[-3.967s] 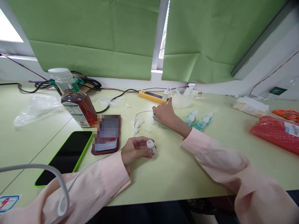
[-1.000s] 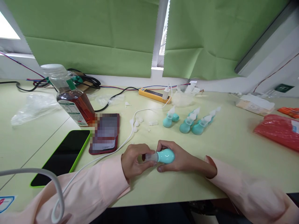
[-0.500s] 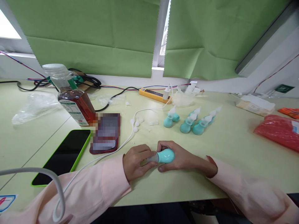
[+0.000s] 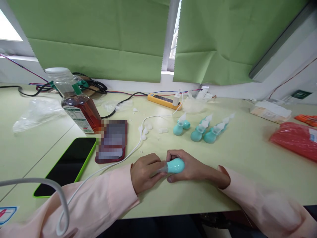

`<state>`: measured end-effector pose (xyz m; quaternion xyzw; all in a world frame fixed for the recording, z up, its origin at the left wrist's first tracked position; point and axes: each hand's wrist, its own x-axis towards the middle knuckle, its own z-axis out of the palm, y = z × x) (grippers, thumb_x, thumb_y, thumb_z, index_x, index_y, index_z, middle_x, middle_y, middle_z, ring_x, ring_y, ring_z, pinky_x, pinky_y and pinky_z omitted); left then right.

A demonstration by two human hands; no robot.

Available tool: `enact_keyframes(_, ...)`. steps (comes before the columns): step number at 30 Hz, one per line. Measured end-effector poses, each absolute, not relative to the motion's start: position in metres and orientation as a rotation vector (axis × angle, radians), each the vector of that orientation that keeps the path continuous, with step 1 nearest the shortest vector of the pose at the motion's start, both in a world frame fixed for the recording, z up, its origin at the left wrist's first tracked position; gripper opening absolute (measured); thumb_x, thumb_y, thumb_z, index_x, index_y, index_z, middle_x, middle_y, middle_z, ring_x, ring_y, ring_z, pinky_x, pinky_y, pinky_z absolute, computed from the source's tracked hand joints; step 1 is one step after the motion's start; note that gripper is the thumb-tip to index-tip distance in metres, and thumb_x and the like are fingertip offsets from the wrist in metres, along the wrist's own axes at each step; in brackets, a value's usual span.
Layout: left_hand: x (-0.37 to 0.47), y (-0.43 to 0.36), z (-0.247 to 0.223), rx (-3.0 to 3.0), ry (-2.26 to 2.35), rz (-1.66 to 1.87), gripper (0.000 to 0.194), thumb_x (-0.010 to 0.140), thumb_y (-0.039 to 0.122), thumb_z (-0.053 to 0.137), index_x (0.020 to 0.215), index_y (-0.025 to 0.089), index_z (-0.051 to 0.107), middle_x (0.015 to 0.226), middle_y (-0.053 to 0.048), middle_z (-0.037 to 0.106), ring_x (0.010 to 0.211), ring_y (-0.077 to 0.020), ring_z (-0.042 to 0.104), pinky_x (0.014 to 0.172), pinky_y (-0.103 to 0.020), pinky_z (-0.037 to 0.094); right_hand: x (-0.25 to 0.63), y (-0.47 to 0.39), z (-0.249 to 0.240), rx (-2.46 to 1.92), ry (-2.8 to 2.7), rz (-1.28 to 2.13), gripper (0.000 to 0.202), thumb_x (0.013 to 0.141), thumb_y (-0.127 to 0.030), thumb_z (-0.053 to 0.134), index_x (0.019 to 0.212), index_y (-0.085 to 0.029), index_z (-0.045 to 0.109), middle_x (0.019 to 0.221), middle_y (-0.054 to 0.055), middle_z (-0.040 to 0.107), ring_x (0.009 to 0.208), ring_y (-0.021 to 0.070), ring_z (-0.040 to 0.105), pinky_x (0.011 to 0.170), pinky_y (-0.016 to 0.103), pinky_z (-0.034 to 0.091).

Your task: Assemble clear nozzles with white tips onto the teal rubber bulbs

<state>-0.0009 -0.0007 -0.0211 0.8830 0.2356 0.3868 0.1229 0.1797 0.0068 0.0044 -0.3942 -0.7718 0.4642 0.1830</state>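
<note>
A teal nasal aspirator bulb [image 4: 176,165] with a translucent tip lies on its side between my two hands above the table. My left hand [image 4: 146,172] pinches the tip, and its fingers cover most of that part. Around the round end curls my right hand [image 4: 192,167], its thumb below and its index finger above. Beyond the hands stand several more teal bulbs with pale tips, among them a front bulb [image 4: 196,135] and a left bulb [image 4: 177,129]. Small white caps [image 4: 145,131] and a short clear tube [image 4: 162,130] lie to their left.
A phone with a green case [image 4: 69,165], a tilted-looking bottle of brown liquid [image 4: 83,112] and a blurred dark red item [image 4: 112,142] are at left. A white cable [image 4: 133,150] runs to a yellow power strip [image 4: 163,100]. A red plastic package [image 4: 293,138] lies at right.
My left fingers have closed further over the translucent tip, leaving less of it showing. The bulb has shifted very slightly left; my right hand is almost still.
</note>
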Motion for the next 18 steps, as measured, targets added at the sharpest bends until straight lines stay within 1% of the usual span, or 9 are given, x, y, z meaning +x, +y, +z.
enact_keyframes(6, 0.001, 0.001, -0.022, 2.612, 0.625, 1.259, 0.014, 0.075, 0.016, 0.049, 0.088, 0.013, 0.053, 0.066, -0.006, 0.056, 0.059, -0.0118, 0.049, 0.051, -0.023, 0.041, 0.179, 0.007, 0.005, -1.082, -2.133, 1.347, 0.030, 0.053, -0.022, 0.068, 0.070, -0.017, 0.043, 0.067, -0.005, 0.045, 0.061, 0.0084, 0.041, 0.053, 0.019, 0.033)
enact_keyframes(12, 0.002, -0.002, -0.021, 2.639, 0.641, 1.280, 0.016, 0.075, 0.015, 0.047, 0.090, 0.014, 0.053, 0.066, -0.005, 0.055, 0.058, -0.0117, 0.049, 0.050, -0.023, 0.041, 0.178, 0.007, 0.004, -1.064, -2.098, 1.401, 0.029, 0.053, -0.023, 0.067, 0.068, -0.017, 0.044, 0.065, -0.005, 0.044, 0.060, 0.0082, 0.041, 0.052, 0.019, 0.033)
enact_keyframes(14, -0.001, -0.002, -0.017, 2.595, 0.618, 1.297, 0.017, 0.074, 0.017, 0.050, 0.090, 0.015, 0.054, 0.066, -0.005, 0.055, 0.059, -0.0118, 0.049, 0.050, -0.023, 0.041, 0.176, 0.005, 0.005, -1.068, -2.063, 1.425, 0.028, 0.053, -0.023, 0.067, 0.068, -0.017, 0.045, 0.065, -0.004, 0.045, 0.060, 0.0085, 0.041, 0.053, 0.020, 0.034)
enact_keyframes(16, -0.006, 0.002, -0.011, 2.522, 0.610, 1.331, 0.024, 0.072, 0.024, 0.052, 0.094, 0.014, 0.054, 0.072, -0.006, 0.055, 0.063, -0.0132, 0.051, 0.053, -0.024, 0.043, 0.175, 0.002, 0.007, -1.066, -2.034, 1.404, 0.028, 0.053, -0.024, 0.068, 0.068, -0.017, 0.046, 0.066, -0.004, 0.045, 0.061, 0.0088, 0.042, 0.054, 0.020, 0.034)
enact_keyframes(18, -0.011, 0.009, -0.005, 2.482, 0.676, 1.361, 0.034, 0.073, 0.030, 0.047, 0.103, 0.012, 0.050, 0.086, -0.011, 0.055, 0.076, -0.0171, 0.052, 0.062, -0.029, 0.045, 0.174, 0.000, 0.010, -1.058, -2.022, 1.341, 0.027, 0.053, -0.024, 0.068, 0.068, -0.016, 0.047, 0.066, -0.004, 0.045, 0.061, 0.0088, 0.042, 0.054, 0.020, 0.034)
